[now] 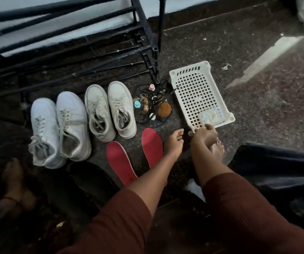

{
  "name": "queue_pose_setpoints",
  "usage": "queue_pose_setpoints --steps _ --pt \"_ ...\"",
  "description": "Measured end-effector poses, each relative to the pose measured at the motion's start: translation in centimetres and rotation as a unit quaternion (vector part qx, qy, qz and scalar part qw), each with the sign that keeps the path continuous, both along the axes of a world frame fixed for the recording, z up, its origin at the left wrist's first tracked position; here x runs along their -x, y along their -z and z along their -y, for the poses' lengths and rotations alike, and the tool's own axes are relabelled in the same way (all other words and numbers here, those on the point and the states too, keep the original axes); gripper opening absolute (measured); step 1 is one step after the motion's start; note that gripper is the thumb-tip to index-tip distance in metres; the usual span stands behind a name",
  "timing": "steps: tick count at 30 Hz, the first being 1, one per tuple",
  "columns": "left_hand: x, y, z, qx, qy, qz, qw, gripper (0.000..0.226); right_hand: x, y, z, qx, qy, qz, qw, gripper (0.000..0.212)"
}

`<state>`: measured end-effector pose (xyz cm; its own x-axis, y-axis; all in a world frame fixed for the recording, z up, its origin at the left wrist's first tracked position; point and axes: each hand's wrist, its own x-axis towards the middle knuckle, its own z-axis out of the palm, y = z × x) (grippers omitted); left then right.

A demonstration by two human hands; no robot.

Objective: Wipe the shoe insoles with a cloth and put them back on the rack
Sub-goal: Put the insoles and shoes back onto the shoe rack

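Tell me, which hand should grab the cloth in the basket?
Probably the right hand: its fingertips are at the near rim of the basket, right by the cloth. The left hand hovers farther off, beside a red insole.

No text can be read on the shoes (72, 123), insoles (119, 162) or basket (193, 88).

Rack (144, 24): black metal bars. Basket (189, 70): cream perforated plastic. Insoles (120, 162): red, matt. Floor (257, 110): speckled stone. Sleeves (248, 208): ribbed knit.
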<state>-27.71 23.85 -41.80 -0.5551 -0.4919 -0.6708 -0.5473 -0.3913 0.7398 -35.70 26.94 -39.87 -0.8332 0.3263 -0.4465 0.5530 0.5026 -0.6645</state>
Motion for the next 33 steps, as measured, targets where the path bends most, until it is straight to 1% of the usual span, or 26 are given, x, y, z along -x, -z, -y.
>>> queue_pose_setpoints --steps 3,7,10,12,14,17,20,22,25,28,29,30,33 --pt "-3.1 -0.5 0.6 -0.005 -0.072 0.01 0.997 0.044 -4.2 -0.2 1.1 -0.02 -0.106 0.011 0.994 0.029" --pt "-8.4 -0.8 1.7 0.018 -0.154 0.04 0.987 0.043 -10.8 -1.0 2.1 -0.025 -0.233 0.029 0.972 0.029" --pt "-13.3 -1.2 3.0 0.058 -0.224 0.075 0.97 0.042 -16.0 -0.7 2.7 -0.038 -0.331 0.051 0.941 0.026" --pt "-16.8 -1.4 3.9 0.097 -0.263 0.123 0.952 0.041 -19.3 -0.6 2.9 -0.046 -0.402 0.059 0.912 0.019" --pt "-20.3 -1.4 4.7 0.118 -0.29 0.187 0.931 0.042 -22.2 -0.5 3.2 -0.052 -0.485 0.071 0.87 0.017" --pt "-25.3 -0.3 5.9 0.106 -0.348 0.217 0.906 0.05 -25.8 0.3 3.5 -0.05 -0.595 0.092 0.797 0.024" --pt "-29.5 0.5 6.4 0.074 -0.383 0.295 0.872 0.07 -28.1 1.5 3.8 -0.101 -0.661 0.115 0.735 0.03" --pt "-31.9 0.8 6.4 0.048 -0.407 0.34 0.846 0.083 -29.1 2.5 3.7 -0.149 -0.708 0.115 0.681 0.033" --pt "-34.4 1.8 5.9 -0.006 -0.429 0.391 0.814 0.096 -30.1 3.6 3.2 -0.213 -0.766 0.093 0.599 0.035" --pt "-35.7 2.9 5.3 -0.049 -0.448 0.384 0.806 0.098 -31.1 4.4 3.1 -0.275 -0.795 0.025 0.54 0.032" --pt "-35.8 3.1 5.2 -0.06 -0.457 0.373 0.805 0.096 -31.4 4.7 3.2 -0.287 -0.795 0.004 0.534 0.032" --pt "-35.9 3.2 5.1 -0.065 -0.467 0.363 0.804 0.092 -31.7 4.9 3.3 -0.292 -0.792 -0.005 0.536 0.033" --pt "-36.0 3.8 5.4 -0.063 -0.487 0.344 0.8 0.08 -32.1 5.4 3.7 -0.292 -0.772 0.006 0.564 0.04"
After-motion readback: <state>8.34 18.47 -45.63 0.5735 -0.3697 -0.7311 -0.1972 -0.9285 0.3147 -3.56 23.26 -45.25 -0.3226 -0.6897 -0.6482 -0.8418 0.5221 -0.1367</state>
